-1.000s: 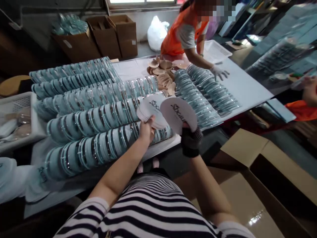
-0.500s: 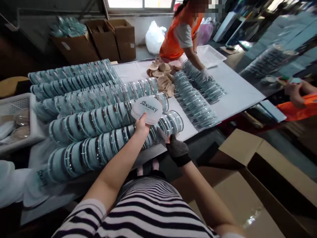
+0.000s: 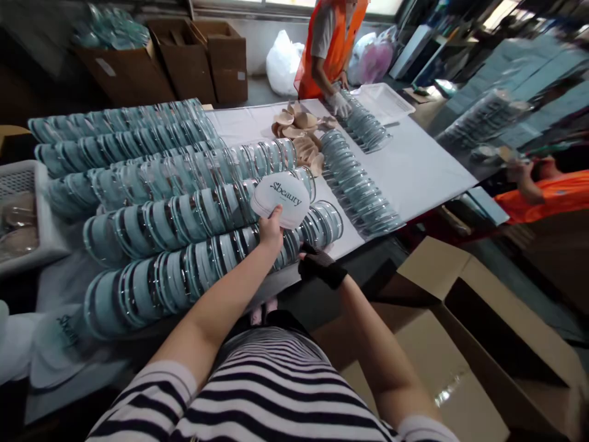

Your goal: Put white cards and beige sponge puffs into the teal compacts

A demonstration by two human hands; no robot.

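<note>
My bare left hand [image 3: 271, 230] is closed on a small stack of white rounded cards [image 3: 281, 199] printed "Sbeauty", with the thumb on top. The stack is held over the rows of clear lidded containers. My right hand [image 3: 319, 264], in a dark fingerless glove, is beside the right part of the front row of containers [image 3: 202, 264]. Its fingers are curled, and what they hold, if anything, is hidden. Behind the cards lies another long row of containers [image 3: 175, 218] with pale inserts and shiny rims.
Tan cup-shaped pieces [image 3: 297, 126] lie mid-table. Beyond them a co-worker in an orange vest [image 3: 331, 43] handles clear lids [image 3: 361, 123]. An open cardboard box [image 3: 427, 350] stands at right; a white basket [image 3: 43, 215] is at left. Another person's orange sleeve [image 3: 547, 193] shows at far right.
The thin white card seen in my right hand no longer shows there. My left hand with the cards has shifted slightly right. The co-worker's gloved hand has moved left and back.
</note>
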